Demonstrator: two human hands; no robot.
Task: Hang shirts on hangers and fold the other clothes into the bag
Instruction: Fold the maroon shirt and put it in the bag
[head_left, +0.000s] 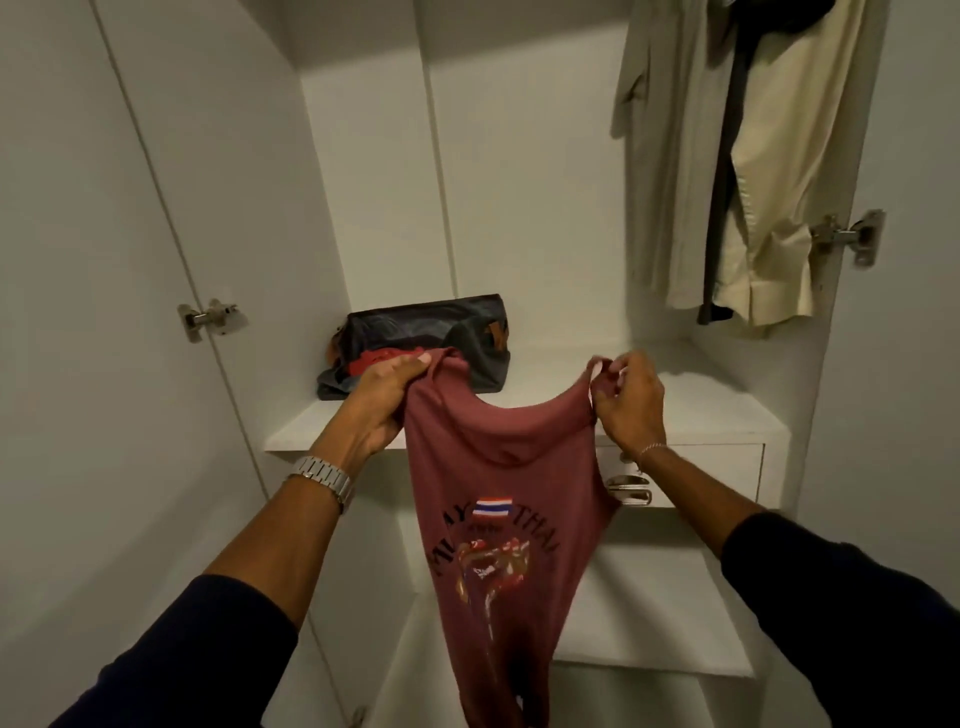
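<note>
Dark sleeves (171, 644) are framing the bottom of the view, and from them both forearms are reaching toward the wardrobe shelf (691, 410). The left hand (382, 397), wearing a metal watch (322, 480) at the wrist, is gripping one shoulder strap of the red tank top (498, 519) with fingers curled around bunched fabric; the right hand (631, 400), with a thin bracelet (652, 449), is pinching the other strap between thumb and fingertips. The garment is hanging in the air between the hands, in front of the shelf edge, its hem dropping out of view below. Risk, as a judgement: the right-hand pinch looks light, so the strap could slip during the first fold and the top would swing to one side; the long hanging body could also catch on the drawer handle (628, 488) just behind it, or fold unevenly because the left strap is gathered more than the right. The top looks thin, soft and sleeveless, with a deep scooped neck, a small striped flag patch and a dark printed fist graphic with lettering. Beyond the hands, the dark bag (447, 322) is lying open on the shelf with red cloth showing inside, touching nothing held. Pale shirts (727, 156) are hanging at upper right.
</note>
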